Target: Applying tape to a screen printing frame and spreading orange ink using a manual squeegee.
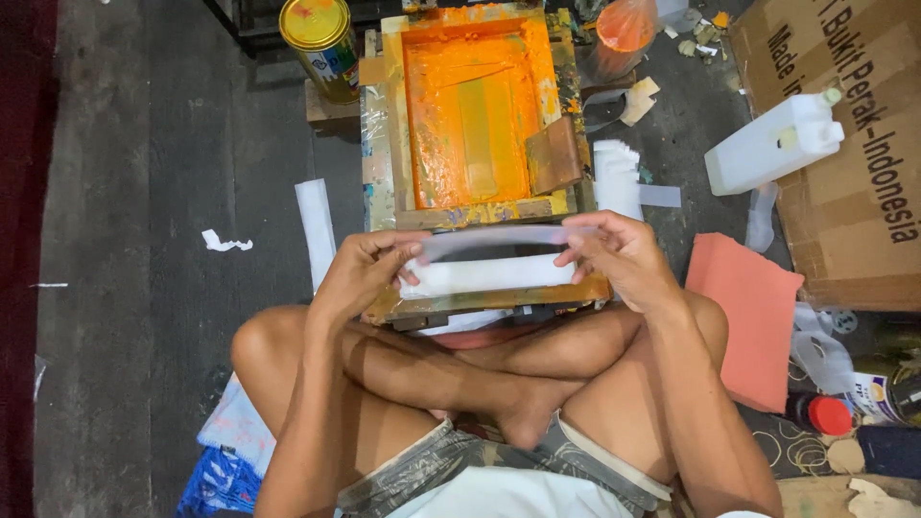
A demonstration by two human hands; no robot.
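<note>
I sit cross-legged on the floor. My left hand (pixel 363 269) and my right hand (pixel 619 254) each pinch one end of a long white plastic strip (pixel 489 273), bowed open between them over the near edge of a wooden printing frame (pixel 480 213). The frame's screen (pixel 470 105) is coated in thick orange ink. A brown squeegee (pixel 554 155) leans in the frame's right side.
A yellow-lidded tin (pixel 321 43) stands at the frame's far left. A white plastic jug (pixel 772 144) lies on a cardboard box (pixel 854 192) to the right. An orange-pink foam pad (pixel 753 317) is by my right knee. Loose white strips (pixel 315 230) and bottles (pixel 820 414) litter the dark floor.
</note>
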